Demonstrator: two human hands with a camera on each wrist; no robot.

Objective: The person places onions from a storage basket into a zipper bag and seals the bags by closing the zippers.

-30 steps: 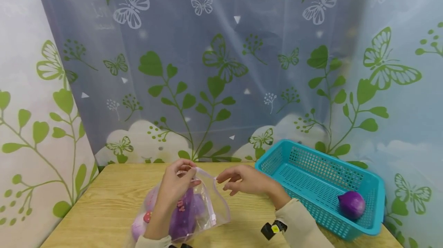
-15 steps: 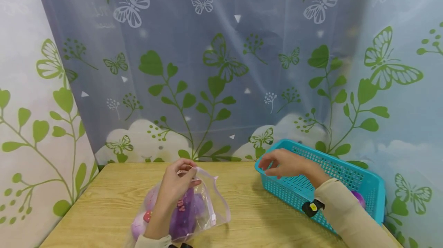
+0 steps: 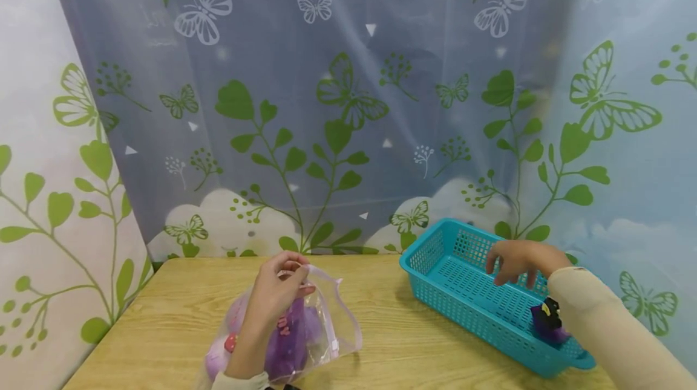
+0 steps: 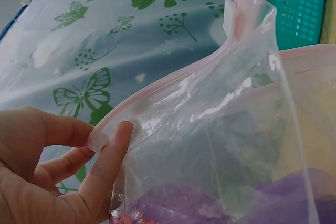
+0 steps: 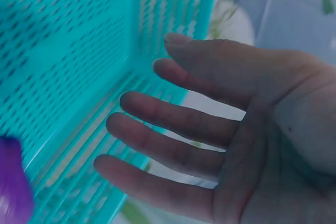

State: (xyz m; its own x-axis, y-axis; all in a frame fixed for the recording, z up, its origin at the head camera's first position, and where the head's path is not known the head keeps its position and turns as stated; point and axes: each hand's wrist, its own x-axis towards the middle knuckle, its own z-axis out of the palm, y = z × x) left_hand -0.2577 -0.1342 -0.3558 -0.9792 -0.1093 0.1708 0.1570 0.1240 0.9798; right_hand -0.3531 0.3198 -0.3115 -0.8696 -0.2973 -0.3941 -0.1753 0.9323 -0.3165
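Observation:
My left hand (image 3: 274,293) pinches the upper edge of a clear zip bag (image 4: 210,135) between thumb and fingers. The bag's pink-edged mouth gapes, and its white slider (image 3: 334,346) sits along the edge. Purple items lie inside the bag, their kind unclear through the film. Above the turquoise basket (image 3: 468,316) hovers my right hand (image 3: 514,260), fingers spread and holding nothing. A purple onion (image 5: 13,187) lies in the basket's near right end. In the head view, the black wrist device partly covers that onion.
Both bag and basket are on a wooden table (image 3: 381,317), the basket at the right. A bare strip of wood separates them. Behind the table hangs a curtain (image 3: 305,136) printed with leaves and butterflies.
My right hand has left the bag's mouth and travelled right, over the basket's left end and then above its middle. The left hand keeps its grip on the bag.

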